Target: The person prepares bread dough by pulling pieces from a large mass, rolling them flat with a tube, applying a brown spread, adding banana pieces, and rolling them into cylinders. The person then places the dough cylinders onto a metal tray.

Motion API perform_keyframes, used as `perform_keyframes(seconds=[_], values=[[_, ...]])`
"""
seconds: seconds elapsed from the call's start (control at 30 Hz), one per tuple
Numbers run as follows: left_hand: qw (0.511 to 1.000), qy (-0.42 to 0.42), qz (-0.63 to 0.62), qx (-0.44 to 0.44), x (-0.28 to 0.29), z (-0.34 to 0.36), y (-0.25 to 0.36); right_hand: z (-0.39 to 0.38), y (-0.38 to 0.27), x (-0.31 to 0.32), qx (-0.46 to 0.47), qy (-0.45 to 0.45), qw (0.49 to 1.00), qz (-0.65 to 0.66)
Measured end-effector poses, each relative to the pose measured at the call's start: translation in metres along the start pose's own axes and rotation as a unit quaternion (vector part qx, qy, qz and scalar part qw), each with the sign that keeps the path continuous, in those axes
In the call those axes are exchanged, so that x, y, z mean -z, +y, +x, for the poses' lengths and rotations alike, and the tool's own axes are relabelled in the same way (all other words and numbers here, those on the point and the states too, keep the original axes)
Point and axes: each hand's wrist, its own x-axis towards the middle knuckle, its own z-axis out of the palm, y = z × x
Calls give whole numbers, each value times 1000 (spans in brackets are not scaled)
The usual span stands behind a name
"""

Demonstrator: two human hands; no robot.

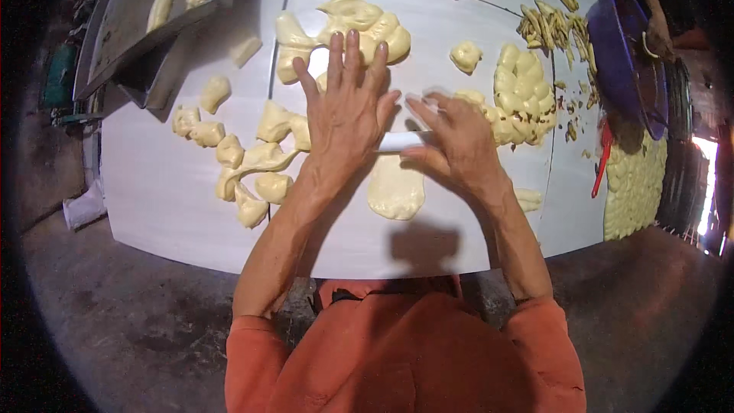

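My left hand (348, 111) lies flat with its fingers stretched and spread, pointing away from me; its palm edge meets one end of a white rolling pin (401, 141). Around the pin's other end is my right hand (462, 138), thumb on the near side and fingers, partly blurred, on the far side. A flattened oblong of pale yellow dough (396, 187) extends toward me from under the pin. Just beyond my left fingertips sits a large lump of soft dough (352, 23). Several smaller dough pieces (264, 157) lie left of my left wrist.
A braided-looking dough slab (524, 92) and peeled banana-like strips (547, 27) lie to the right. Beyond them are a purple basin (623, 53), a red-handled tool (602, 160) and a dough-covered tray (634, 187). A metal tray (164, 50) holding dough rolls stands at the far left.
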Motion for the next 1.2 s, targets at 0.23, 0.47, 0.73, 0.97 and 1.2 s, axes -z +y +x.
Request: perform_keyframes(seconds=[0.23, 0.47, 0.73, 0.97, 1.2], values=[[990, -74, -72, -94, 51, -45, 16, -55, -31, 24, -18, -97, 995, 24], [991, -114, -48, -42, 39, -103, 31, -82, -63, 0, -102, -120, 984, -80], [983, -147, -105, -35, 57, -199, 58, -163, -95, -13, -48, -63, 993, -86], [997, -75, 3, -31, 66, -172, 49, -106, -69, 18, -27, -102, 994, 14], [997, -41, 18, 63, 33, -94, 28, -48, -34, -26, -129, -7, 977, -168]])
